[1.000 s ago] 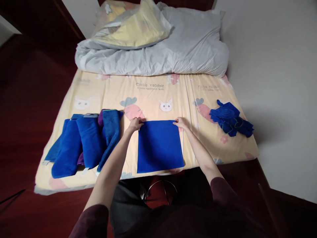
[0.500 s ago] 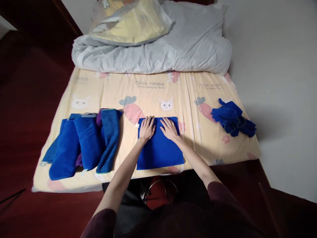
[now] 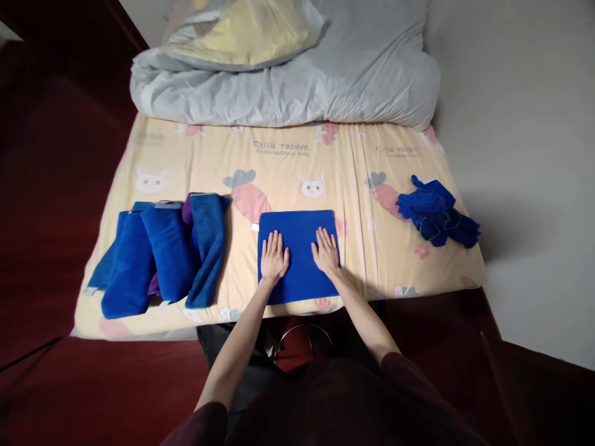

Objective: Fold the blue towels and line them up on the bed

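Observation:
A blue cloth lies flat near the front edge of the bed, with a small white tag at its left side. On its left part rests my left hand, palm down with the fingers stretched out. My right hand lies flat on the right part, fingers slightly spread. Neither hand grips anything. To the left, several folded blue cloths lie overlapping, with bits of purple cloth between them. A crumpled heap of blue cloths sits on the right of the bed.
The yellow patterned sheet covers the bed. A grey quilt is bunched across the back, with a yellow-lined part folded on top. A pale wall stands to the right. Below the front edge is a curved metal frame.
Both hands have slid from the cloth's far edge toward me, and my right hand has moved outward. The far edge is now uncovered. The camera view has shifted slightly.

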Tool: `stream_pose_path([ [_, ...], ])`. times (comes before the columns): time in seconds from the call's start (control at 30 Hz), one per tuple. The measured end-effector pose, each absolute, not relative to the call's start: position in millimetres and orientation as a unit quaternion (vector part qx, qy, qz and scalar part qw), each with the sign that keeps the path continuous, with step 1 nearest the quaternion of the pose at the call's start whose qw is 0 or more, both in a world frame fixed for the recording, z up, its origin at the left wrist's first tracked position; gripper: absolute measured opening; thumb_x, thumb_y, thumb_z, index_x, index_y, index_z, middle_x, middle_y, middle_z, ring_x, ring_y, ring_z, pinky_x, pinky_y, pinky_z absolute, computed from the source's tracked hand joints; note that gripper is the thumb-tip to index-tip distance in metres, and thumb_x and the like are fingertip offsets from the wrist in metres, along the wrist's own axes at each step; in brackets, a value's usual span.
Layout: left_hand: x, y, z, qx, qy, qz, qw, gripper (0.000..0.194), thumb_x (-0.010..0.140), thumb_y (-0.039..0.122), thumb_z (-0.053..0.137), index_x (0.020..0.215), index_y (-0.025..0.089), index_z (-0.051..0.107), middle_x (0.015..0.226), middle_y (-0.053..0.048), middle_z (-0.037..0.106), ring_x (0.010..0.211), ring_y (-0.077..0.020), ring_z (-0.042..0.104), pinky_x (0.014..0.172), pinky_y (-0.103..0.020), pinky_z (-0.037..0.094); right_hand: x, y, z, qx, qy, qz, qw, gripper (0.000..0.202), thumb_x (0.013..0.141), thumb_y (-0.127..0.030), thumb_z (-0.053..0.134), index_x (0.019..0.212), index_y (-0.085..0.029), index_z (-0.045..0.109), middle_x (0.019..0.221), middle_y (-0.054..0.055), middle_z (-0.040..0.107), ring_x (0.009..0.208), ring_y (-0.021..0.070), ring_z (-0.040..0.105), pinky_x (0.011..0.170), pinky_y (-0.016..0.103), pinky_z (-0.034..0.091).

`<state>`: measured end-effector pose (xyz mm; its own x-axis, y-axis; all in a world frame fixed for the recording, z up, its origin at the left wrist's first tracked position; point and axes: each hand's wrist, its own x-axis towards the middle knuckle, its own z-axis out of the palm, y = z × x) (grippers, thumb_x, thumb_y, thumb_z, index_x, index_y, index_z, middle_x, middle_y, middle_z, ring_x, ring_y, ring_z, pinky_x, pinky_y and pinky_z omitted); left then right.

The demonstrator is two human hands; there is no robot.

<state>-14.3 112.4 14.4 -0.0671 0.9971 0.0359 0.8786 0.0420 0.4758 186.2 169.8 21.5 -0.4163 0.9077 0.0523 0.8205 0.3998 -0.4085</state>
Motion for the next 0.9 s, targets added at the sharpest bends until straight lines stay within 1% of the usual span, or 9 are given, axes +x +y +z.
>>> stream_pose_path([
  [0.1, -10.4, 87.9, 16.0, 0.631, 0.733, 0.202, 0.154, 0.070, 0.105, 0.038, 0.031, 0.166, 0.006, 0.021, 0.174, -0.015, 0.013, 0.163, -0.0281, 0.004, 0.133, -0.053, 0.004, 189.8, 156.6, 22.7, -0.590, -0.783, 0.142, 0.140, 0.062, 0.110, -0.037, 0.030, 0.165, -0.007, 0.029, 0.171, 0.015, 0.026, 0.163, 0.0261, 0.013, 0.133, 0.054, 0.002],
  [0.17, -1.5, 72.3, 18.3, 0.638, 0.723, 0.210, 0.163, 0.070, 0.105, 0.039, 0.031, 0.165, 0.005, 0.023, 0.174, -0.016, 0.013, 0.163, -0.0291, 0.004, 0.133, -0.053, 0.004, 184.5, 137.9, 24.6, -0.579, -0.792, 0.141, 0.135, 0.063, 0.109, -0.038, 0.032, 0.165, -0.008, 0.030, 0.172, 0.015, 0.022, 0.163, 0.0277, 0.008, 0.132, 0.056, 0.001],
  [0.2, 3.5, 62.3, 19.4, 0.648, 0.711, 0.212, 0.170, 0.070, 0.105, 0.040, 0.032, 0.165, 0.006, 0.024, 0.173, -0.016, 0.014, 0.163, -0.0292, 0.004, 0.133, -0.054, 0.004, 182.2, 124.6, 25.3, -0.560, -0.805, 0.146, 0.131, 0.063, 0.109, -0.039, 0.033, 0.165, -0.010, 0.031, 0.172, 0.014, 0.022, 0.163, 0.0273, 0.008, 0.132, 0.056, 0.001],
  [0.27, 9.7, 37.1, 20.3, 0.671, 0.688, 0.211, 0.181, 0.069, 0.104, 0.040, 0.033, 0.166, 0.010, 0.025, 0.173, -0.013, 0.019, 0.162, -0.0285, 0.007, 0.133, -0.054, 0.005, 183.5, 95.0, 25.1, -0.525, -0.827, 0.156, 0.126, 0.063, 0.109, -0.041, 0.034, 0.166, -0.014, 0.030, 0.173, 0.010, 0.023, 0.163, 0.0246, 0.011, 0.133, 0.051, 0.005],
  [0.37, -0.2, -7.3, 17.9, 0.666, 0.696, 0.210, 0.168, 0.069, 0.104, 0.042, 0.033, 0.166, 0.013, 0.026, 0.172, -0.012, 0.022, 0.162, -0.0269, 0.012, 0.133, -0.052, 0.007, 203.2, 61.5, 21.8, -0.535, -0.821, 0.149, 0.132, 0.064, 0.109, -0.042, 0.032, 0.166, -0.013, 0.029, 0.172, 0.011, 0.026, 0.162, 0.0224, 0.016, 0.133, 0.047, 0.008],
  [0.5, -32.8, -56.3, 12.2, 0.641, 0.722, 0.211, 0.152, 0.071, 0.104, 0.044, 0.032, 0.165, 0.010, 0.026, 0.172, -0.016, 0.023, 0.162, -0.0272, 0.014, 0.133, -0.051, 0.010, 236.3, 48.4, 17.8, -0.544, -0.816, 0.136, 0.142, 0.064, 0.109, -0.042, 0.031, 0.165, -0.011, 0.031, 0.171, 0.012, 0.027, 0.162, 0.0224, 0.019, 0.133, 0.047, 0.009],
  [0.63, -47.9, -87.5, 7.2, 0.626, 0.733, 0.215, 0.154, 0.071, 0.102, 0.042, 0.032, 0.163, 0.006, 0.028, 0.170, -0.020, 0.025, 0.161, -0.0297, 0.015, 0.131, -0.055, 0.013, 254.5, 36.3, 16.7, -0.561, -0.805, 0.131, 0.142, 0.065, 0.107, -0.042, 0.033, 0.163, -0.009, 0.034, 0.170, 0.014, 0.029, 0.161, 0.0243, 0.022, 0.132, 0.050, 0.011],
  [0.8, -50.1, -115.7, 7.3, 0.596, 0.738, 0.243, 0.202, 0.064, 0.098, 0.039, 0.041, 0.157, 0.014, 0.042, 0.167, -0.019, 0.035, 0.160, -0.0330, 0.022, 0.128, -0.058, 0.024, 276.8, 3.9, 15.5, -0.594, -0.780, 0.122, 0.153, 0.064, 0.104, -0.040, 0.038, 0.159, -0.007, 0.042, 0.169, 0.017, 0.030, 0.161, 0.0293, 0.022, 0.130, 0.054, 0.018],
  [0.9, -54.0, -122.7, 14.4, 0.569, 0.740, 0.282, 0.223, 0.055, 0.096, 0.037, 0.045, 0.147, 0.018, 0.054, 0.160, -0.017, 0.047, 0.154, -0.0324, 0.037, 0.126, -0.054, 0.033, 292.1, -12.4, 16.3, -0.608, -0.759, 0.123, 0.201, 0.060, 0.102, -0.035, 0.040, 0.154, -0.008, 0.050, 0.166, 0.018, 0.039, 0.158, 0.0310, 0.029, 0.127, 0.053, 0.027],
])
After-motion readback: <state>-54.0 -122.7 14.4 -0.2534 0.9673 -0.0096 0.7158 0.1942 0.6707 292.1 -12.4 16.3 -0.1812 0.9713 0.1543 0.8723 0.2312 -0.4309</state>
